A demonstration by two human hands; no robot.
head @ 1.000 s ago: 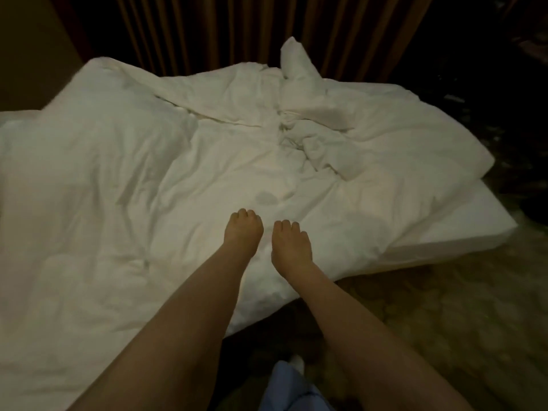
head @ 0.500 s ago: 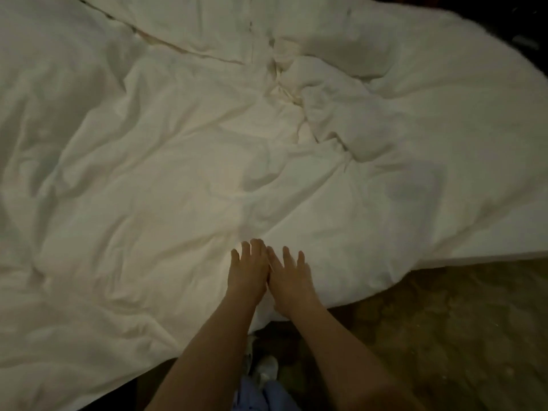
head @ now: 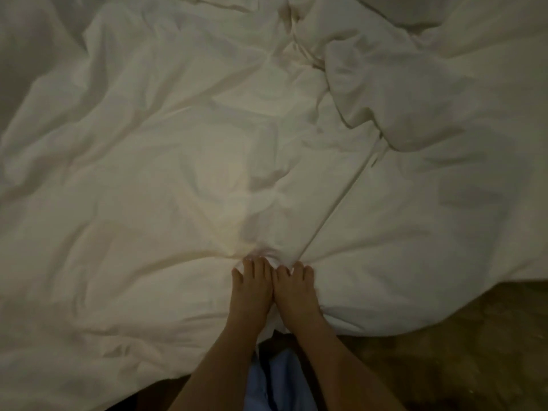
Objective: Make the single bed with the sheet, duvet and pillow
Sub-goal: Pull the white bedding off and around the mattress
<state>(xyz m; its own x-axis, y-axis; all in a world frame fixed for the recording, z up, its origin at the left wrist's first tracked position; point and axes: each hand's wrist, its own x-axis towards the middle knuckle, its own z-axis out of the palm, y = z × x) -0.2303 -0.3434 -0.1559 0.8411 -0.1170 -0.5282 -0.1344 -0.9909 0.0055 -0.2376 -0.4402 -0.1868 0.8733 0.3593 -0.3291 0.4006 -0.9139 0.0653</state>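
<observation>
**Mia:** What can you see from the head camera?

**Me:** I see the white duvet point(head: 184, 173). It lies all crumpled over the bed and fills most of the view. Its near edge hangs over the side, just above the floor point(head: 459, 351).

**Mia:** And the hands?

**Me:** They sit side by side, touching each other, near that edge. The left hand point(head: 252, 289) and the right hand point(head: 296, 287) both have their fingertips tucked into the cloth. The duvet bunches up right in front of them, so I think they pinch a fold of it.

**Mia:** What could go wrong?

**Me:** The hands are very close together. If I pull from one small spot, I think only that bit will come, and the rest will stay lumpy. The big lump point(head: 415, 93) on the right could stay folded over.

**Mia:** Anything else?

**Me:** If I tug too hard toward me, the duvet could slide down onto the floor. I can't see the sheet or the pillow.
</observation>
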